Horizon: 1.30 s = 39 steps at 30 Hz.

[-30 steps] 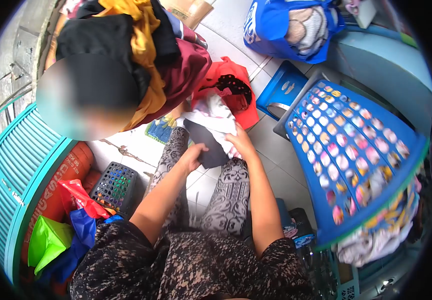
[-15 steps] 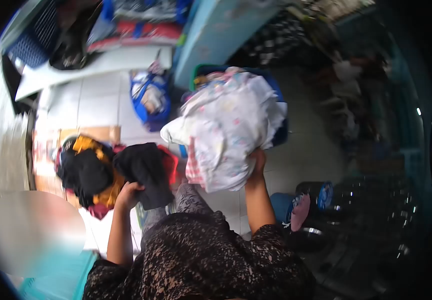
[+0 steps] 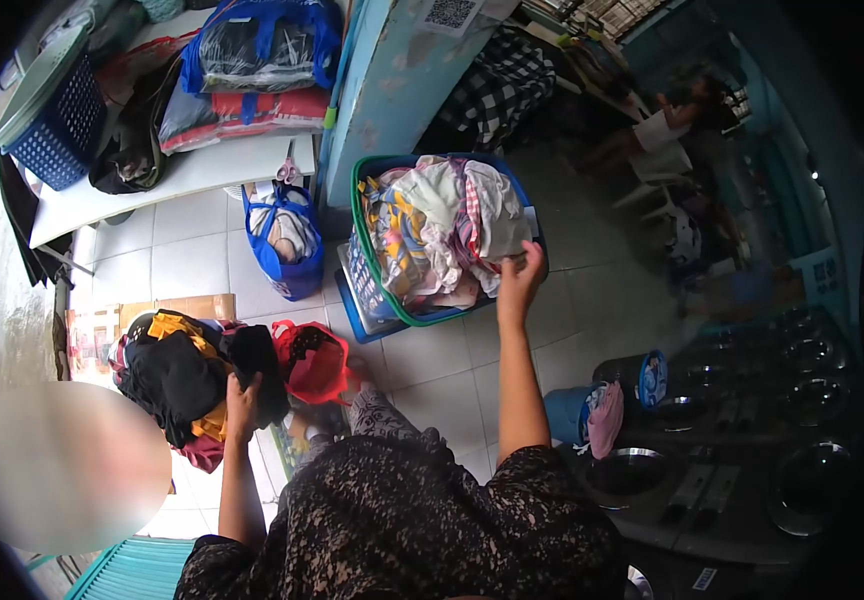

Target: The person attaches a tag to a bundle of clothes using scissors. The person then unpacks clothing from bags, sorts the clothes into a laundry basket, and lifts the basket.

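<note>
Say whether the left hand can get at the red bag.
Probably yes: the red bag is open on top, though the black garment at the left hand lies between them.

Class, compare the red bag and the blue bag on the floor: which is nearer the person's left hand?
The red bag, open beside the clothes heap. The blue bag stands farther from the left hand, by the edge of the white table.

Head view, forward and down, edges unclear.
</note>
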Available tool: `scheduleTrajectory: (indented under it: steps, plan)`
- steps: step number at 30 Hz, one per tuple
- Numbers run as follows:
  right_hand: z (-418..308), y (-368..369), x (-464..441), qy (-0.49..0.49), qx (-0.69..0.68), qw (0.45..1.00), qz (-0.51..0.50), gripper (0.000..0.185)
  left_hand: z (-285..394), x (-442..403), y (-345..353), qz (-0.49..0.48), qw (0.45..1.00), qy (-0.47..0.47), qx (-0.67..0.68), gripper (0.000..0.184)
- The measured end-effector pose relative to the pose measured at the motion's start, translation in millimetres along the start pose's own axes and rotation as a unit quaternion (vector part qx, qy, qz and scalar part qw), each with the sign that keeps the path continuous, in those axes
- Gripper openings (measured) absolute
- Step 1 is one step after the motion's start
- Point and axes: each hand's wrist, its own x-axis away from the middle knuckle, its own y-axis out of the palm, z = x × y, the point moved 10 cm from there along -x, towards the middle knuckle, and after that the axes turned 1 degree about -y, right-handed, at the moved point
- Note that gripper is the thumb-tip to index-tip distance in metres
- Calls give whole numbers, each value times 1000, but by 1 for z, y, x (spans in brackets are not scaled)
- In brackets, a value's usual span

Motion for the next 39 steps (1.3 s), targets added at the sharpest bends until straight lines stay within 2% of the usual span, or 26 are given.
scheduleTrajectory:
  steps: [1,2,4,7,8,9,12,14,16,17,18,20,21,22,24,25,26,28,30,31,32,34,35,36,38,39]
  plan:
    - [-23,6,6,-31,25,999,-9,38,9,2,-11,27,999,42,-1,26]
    - [-44,12,11,-62,50,997,-19,37,29,11,-16,42,998,24,43,28]
    - [-81,22,26,-96,-10,995,-34,36,41,14,-43,92,989,37,106,31]
    - [-118,51,62,-160,-97,973,-137,29,68,19,-91,157,965,36,206,37]
    - [-140,58,77,-187,-90,965,-162,25,89,25,-112,173,973,103,114,37]
    - [-145,70,93,-175,-123,955,-204,22,89,30,-132,205,966,101,123,37]
    - [-136,102,154,-125,-181,917,-334,22,90,28,-159,211,892,51,397,42]
    - [-135,119,191,-144,-157,880,-425,21,77,20,-176,215,877,54,426,46]
    - [-151,134,232,-112,-149,849,-494,21,34,7,-215,207,908,29,364,52]
    - [-150,140,249,-93,-145,834,-524,21,10,6,-232,262,929,12,263,61]
    - [-147,144,265,-117,-142,817,-546,21,-40,10,-260,378,921,-70,55,69]
    - [-134,153,298,-161,-131,784,-584,20,-60,28,-275,414,866,-113,-258,74]
    - [-118,161,316,-71,-136,749,-645,18,-51,38,-269,460,855,-57,-232,62]
    - [-113,176,343,-71,-132,725,-673,17,-51,35,-270,468,852,-11,-233,55]
    - [-75,184,374,-58,-108,674,-728,16,-18,46,-227,468,852,72,-224,44]
    - [-63,187,383,-53,-107,672,-731,16,1,47,-198,455,869,67,-184,36]
    - [-56,193,391,-49,-107,668,-734,15,4,41,-168,406,897,96,-145,35]
    - [-36,211,408,26,-99,649,-754,15,-8,26,-99,277,938,149,-143,35]
    - [-1,242,430,85,-90,639,-759,17,-76,18,-30,134,980,55,-140,32]
    - [15,258,444,112,-87,634,-761,18,-111,21,-6,106,987,-19,-117,31]
    - [23,279,452,77,-76,645,-757,18,-148,23,14,80,988,-89,-95,30]
    - [41,319,470,6,-54,663,-747,20,-218,35,44,98,984,-125,-85,28]
    - [58,338,487,-13,10,624,-781,30,-242,41,59,86,980,-146,-106,27]
    - [56,355,491,-51,36,617,-784,33,-256,47,69,74,975,-166,-126,26]
    - [57,393,507,-127,82,598,-787,39,-296,58,93,54,966,-251,-35,23]
    - [57,414,514,-168,80,609,-771,42,-329,64,105,54,963,-264,-3,22]
